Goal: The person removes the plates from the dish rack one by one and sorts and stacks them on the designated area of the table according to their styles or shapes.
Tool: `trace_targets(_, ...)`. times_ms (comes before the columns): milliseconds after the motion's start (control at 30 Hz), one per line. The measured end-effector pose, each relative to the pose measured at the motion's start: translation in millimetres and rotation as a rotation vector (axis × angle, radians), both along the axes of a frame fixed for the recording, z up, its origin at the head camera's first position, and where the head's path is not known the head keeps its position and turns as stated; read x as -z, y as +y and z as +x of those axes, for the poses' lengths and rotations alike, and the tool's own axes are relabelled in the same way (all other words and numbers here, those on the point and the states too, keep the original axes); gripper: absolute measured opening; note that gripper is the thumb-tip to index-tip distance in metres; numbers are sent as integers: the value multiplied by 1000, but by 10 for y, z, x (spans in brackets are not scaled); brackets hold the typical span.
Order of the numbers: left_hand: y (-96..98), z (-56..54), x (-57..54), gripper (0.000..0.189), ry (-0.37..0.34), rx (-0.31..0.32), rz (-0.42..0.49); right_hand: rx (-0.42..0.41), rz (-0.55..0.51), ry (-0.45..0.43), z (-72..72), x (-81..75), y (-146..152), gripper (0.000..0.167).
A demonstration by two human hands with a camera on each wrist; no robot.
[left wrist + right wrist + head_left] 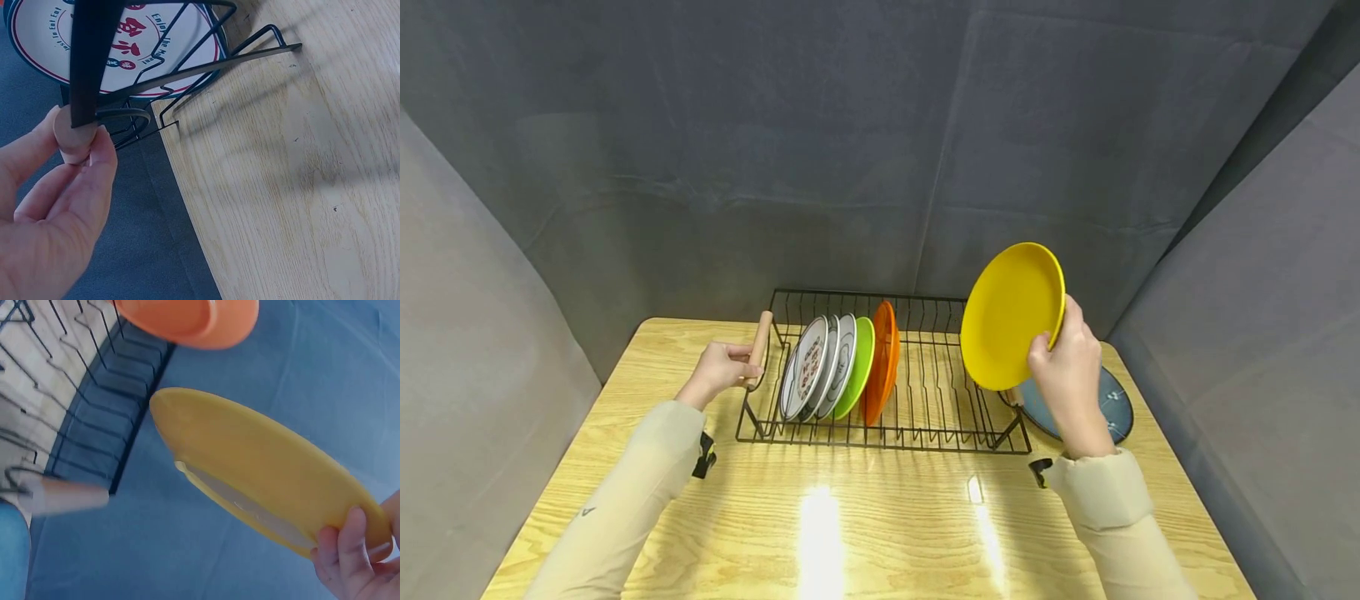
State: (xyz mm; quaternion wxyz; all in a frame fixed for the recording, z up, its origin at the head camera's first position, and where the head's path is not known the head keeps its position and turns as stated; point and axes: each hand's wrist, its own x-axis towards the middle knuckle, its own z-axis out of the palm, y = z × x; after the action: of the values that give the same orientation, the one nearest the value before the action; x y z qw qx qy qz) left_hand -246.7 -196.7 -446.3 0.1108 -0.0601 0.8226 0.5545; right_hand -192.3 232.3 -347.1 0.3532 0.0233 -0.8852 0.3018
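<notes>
A yellow plate [1011, 317] is tilted up above the right end of a black wire dish rack [925, 444]. My right hand [1070, 375] pinches its lower right rim, thumb on the front and fingers on the underside [269, 469]. At the rack's left end, my left hand [724, 368] grips the wooden handle [761, 346] between thumb and fingers. Standing in the rack's left half are several white plates, the outermost with red print [805, 371], then a green plate [857, 367] and orange plates [880, 367]. In the left wrist view the printed plate [50, 37] shows behind the wires.
A blue plate with a flower pattern [1116, 408] lies on the wooden table [910, 533], right of the rack and partly behind my right hand. The rack's right wooden handle [69, 495] is near it. Grey cloth [850, 150] walls the back and sides.
</notes>
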Motion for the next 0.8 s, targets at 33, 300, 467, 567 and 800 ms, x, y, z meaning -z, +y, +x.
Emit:
trace_targets(33, 0, 0, 1, 49, -1, 0, -1, 12, -8, 8, 20, -14, 39, 48)
trace_targets(300, -2, -20, 24, 50, -9, -5, 0, 145, -89, 88, 162, -66, 350, 47)
trace_targets(467, -5, -22, 25, 51, -10, -7, 0, 219, -127, 106, 256, -32, 526, 48)
trace_targets(567, -4, -22, 28, 50, -3, -9, -5, 266, -150, 86, 323, 3, 617, 48)
trace_targets(800, 7, -22, 29, 49, 4, -15, -14, 381, -234, 13, 476, 140, 863, 49)
